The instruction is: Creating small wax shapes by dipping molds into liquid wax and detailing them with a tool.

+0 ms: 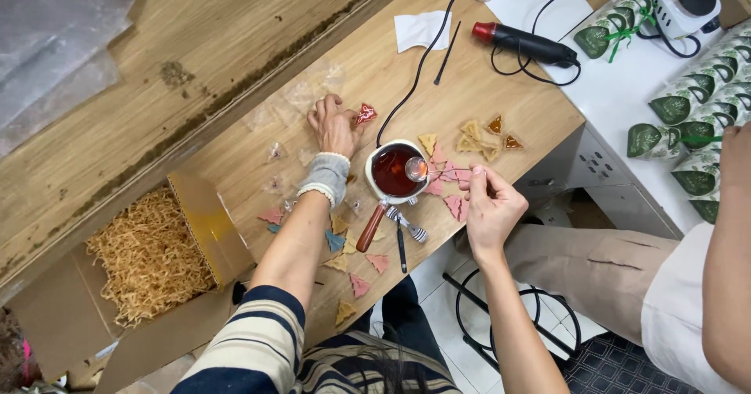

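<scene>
the small spoon (426, 169) lies with its long axis running across the view, bowl end over the rim of the little pot (391, 170) and its handle end leading back toward the right hand (491, 206), whose fingers are pinched narrowly on that end. the pot's wooden handle (372, 226) points down toward the person, at a slant. the left hand (335, 125) rests flat on the wooden table (501, 89), fingers loosely curled, touching a small red triangular piece (365, 114) at its fingertips; a grey cuff covers the wrist.

the pot holds dark red liquid, nearly to the brim. an open cardboard box (195, 222) at the table's left edge is filled with tan shredded paper (145, 257).

scattered around the pot are many small triangular pieces in pink, yellow, amber and teal. a black tool with a red tip (526, 43) lies farther up the table, its cord looping beside it, and a black cable runs down to the pot. on the white counter (626, 97) to the right stand rows of green leaf-patterned cones (688, 112). another person's arm (727, 230) shows at the right edge.
</scene>
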